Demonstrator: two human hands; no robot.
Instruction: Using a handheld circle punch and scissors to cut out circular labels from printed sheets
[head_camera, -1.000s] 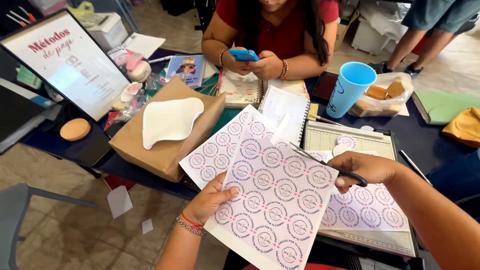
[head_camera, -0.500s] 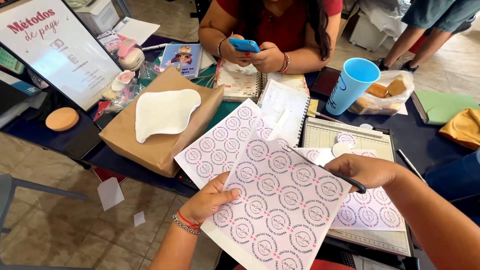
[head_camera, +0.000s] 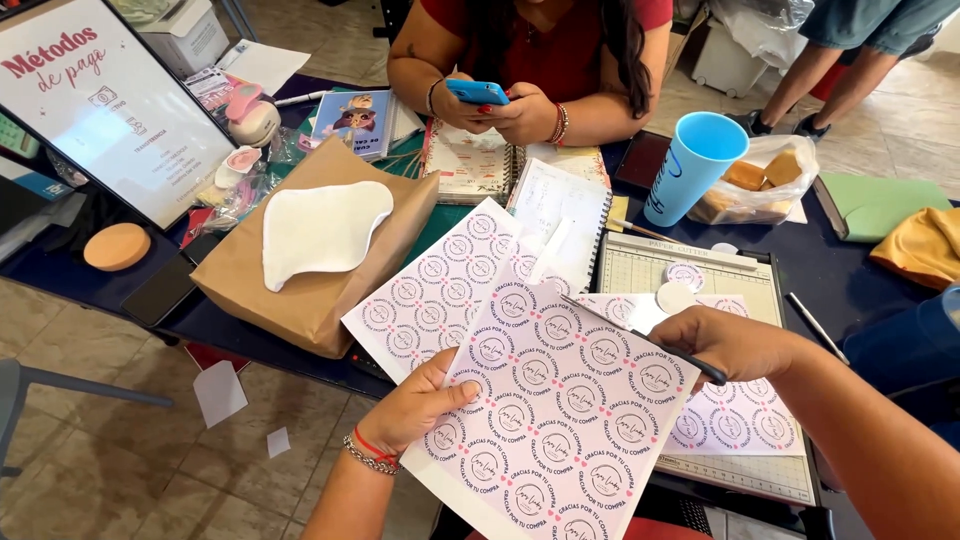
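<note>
**Sticker sheet held over the paper cutter**

Over the paper cutter (head_camera: 700, 275), your sticker sheet (head_camera: 560, 410) hangs toward you: light, floppy paper, likely to crease, so grip the edges. Left of it, your left hand (head_camera: 415, 408) pinches the sheet's edge, thumb on top. At its right edge, your right hand (head_camera: 722, 342) is closed around dark scissors (head_camera: 708, 372).

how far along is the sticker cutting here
Early, by the look of it. Done: two cut round stickers lie on the paper cutter. In hand: the left hand holds a full sticker sheet by its edge while the right hand grips scissors at its other edge. Left: that sheet shows no gaps, and two more printed sheets lie underneath.
</note>
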